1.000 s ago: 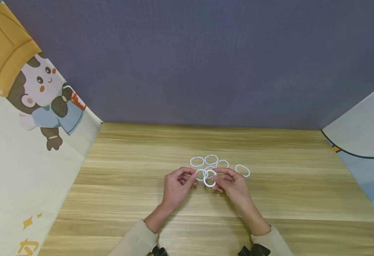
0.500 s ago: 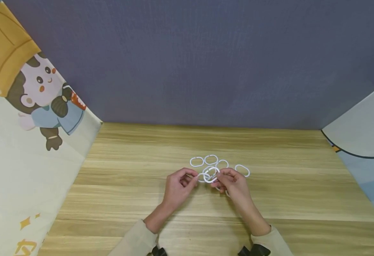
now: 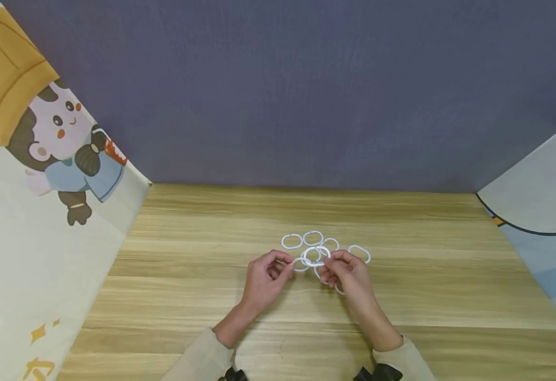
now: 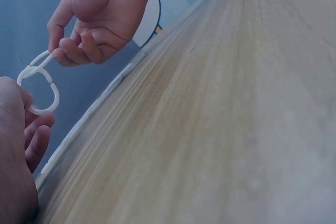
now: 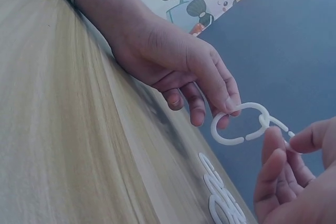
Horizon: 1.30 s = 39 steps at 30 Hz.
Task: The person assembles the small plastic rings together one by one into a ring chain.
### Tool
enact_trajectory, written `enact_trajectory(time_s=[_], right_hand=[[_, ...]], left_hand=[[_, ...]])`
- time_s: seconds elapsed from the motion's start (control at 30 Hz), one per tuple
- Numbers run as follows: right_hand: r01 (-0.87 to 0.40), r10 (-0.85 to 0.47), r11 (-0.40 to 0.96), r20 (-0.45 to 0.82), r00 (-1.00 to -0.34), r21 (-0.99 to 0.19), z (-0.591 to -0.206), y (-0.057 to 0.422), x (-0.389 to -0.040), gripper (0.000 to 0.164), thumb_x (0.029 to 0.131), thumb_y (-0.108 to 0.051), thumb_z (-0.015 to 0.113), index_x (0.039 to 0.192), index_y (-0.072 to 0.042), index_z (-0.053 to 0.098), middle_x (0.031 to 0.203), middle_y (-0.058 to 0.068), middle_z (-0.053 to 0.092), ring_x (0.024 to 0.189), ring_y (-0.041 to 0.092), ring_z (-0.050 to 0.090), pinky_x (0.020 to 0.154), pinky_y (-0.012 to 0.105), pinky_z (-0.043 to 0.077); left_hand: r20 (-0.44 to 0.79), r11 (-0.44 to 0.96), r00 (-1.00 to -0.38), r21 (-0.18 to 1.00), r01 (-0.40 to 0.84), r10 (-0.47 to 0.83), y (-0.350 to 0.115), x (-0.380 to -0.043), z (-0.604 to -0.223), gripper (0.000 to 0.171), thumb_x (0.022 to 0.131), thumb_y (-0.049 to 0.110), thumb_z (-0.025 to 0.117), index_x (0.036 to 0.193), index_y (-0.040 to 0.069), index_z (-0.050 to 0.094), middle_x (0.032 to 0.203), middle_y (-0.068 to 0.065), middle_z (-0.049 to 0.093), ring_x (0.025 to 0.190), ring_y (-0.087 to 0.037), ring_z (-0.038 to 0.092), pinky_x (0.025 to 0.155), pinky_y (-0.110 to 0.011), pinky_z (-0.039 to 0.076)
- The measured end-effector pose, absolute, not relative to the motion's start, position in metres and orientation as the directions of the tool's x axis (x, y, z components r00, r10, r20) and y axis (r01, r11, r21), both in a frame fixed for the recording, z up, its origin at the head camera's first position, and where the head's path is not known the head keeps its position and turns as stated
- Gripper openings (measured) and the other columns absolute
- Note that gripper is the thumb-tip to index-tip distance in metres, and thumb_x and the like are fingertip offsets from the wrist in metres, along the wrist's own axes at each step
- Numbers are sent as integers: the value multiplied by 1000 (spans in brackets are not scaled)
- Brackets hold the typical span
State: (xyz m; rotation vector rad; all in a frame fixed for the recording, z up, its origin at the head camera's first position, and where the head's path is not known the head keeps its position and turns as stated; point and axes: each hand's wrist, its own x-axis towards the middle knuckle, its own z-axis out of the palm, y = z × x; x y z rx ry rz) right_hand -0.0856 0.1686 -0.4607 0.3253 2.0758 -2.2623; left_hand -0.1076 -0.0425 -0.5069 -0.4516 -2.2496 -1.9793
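Between thumb and fingers, my left hand (image 3: 264, 278) pinches a white oval split ring (image 5: 231, 142) with a small gap in its side. My right hand (image 3: 351, 275) pinches a second white split ring (image 3: 317, 265) just above the table. Both wrist views show the two rings passing through each other, linked. Beyond the hands, several similar loose rings lie on the table, among them one at the left (image 3: 292, 248) and one apart at the right (image 3: 362, 248). Others, near and under my right hand, are partly hidden.
The wood-grain table (image 3: 187, 296) ends at a dark blue-grey upright panel (image 3: 278, 106) behind the rings. Printed cartoon panels stand along the left side (image 3: 111, 222) and the right side (image 3: 535, 206).
The right hand's ring has swung upward and tilted flatter, its near edge lifting away from me. My right hand has shifted slightly right, while the left hand stays nearly still, holding its ring.
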Motion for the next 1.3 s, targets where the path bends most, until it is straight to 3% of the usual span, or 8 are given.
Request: enact_trajectory(time_s=[0.27,0.47,0.63,0.77,0.87,1.3], right_hand=[[143,53,-95,-149,-987,-985,-458,165,-83,9,103,9,63,103,0,66,85,12,80,64,14,71,55,20,53],[141,63,-86,-147,-987,-986,-459,164,-82,13,104,7,65,100,-4,70,87,13,80,63,11,65,55,19,50],[142,78,-78,-148,-986,-987,-458,162,-82,9,100,5,73,98,-3,73,80,5,73,61,11,59,55,20,47],[118,83,-61,-123,-989,-991,-460,161,-82,5,98,6,76,102,5,74,73,1,65,60,10,56,54,20,45],[105,79,-48,-108,-991,-993,-463,161,-82,11,97,6,77,104,13,72,71,0,63,60,9,53,54,20,43],[136,55,-23,-137,-989,-990,-462,157,-79,18,94,6,81,108,14,74,81,-1,73,61,8,52,55,19,43]], left_hand=[[270,41,-940,958,284,210,-43,-107,-507,10,99,-5,77,108,-4,75,88,-22,79,68,-37,77,58,-29,64],[276,34,-930,956,293,241,-43,-107,-509,13,99,-3,78,112,-3,74,96,-21,80,68,-34,76,57,-30,64],[285,40,-929,952,302,237,-43,-107,-509,12,100,-1,77,112,-2,75,97,-19,80,67,-35,75,56,-27,62],[288,19,-933,954,299,217,-43,-106,-508,12,102,1,76,113,-5,76,96,-21,80,64,-35,74,55,-29,62],[289,-10,-936,956,293,198,-43,-107,-508,15,103,1,76,114,-9,76,96,-22,80,63,-35,74,55,-30,63],[353,-82,-923,935,344,155,-43,-107,-509,8,99,-4,78,105,-9,78,91,-24,79,58,-24,70,52,-22,58]])
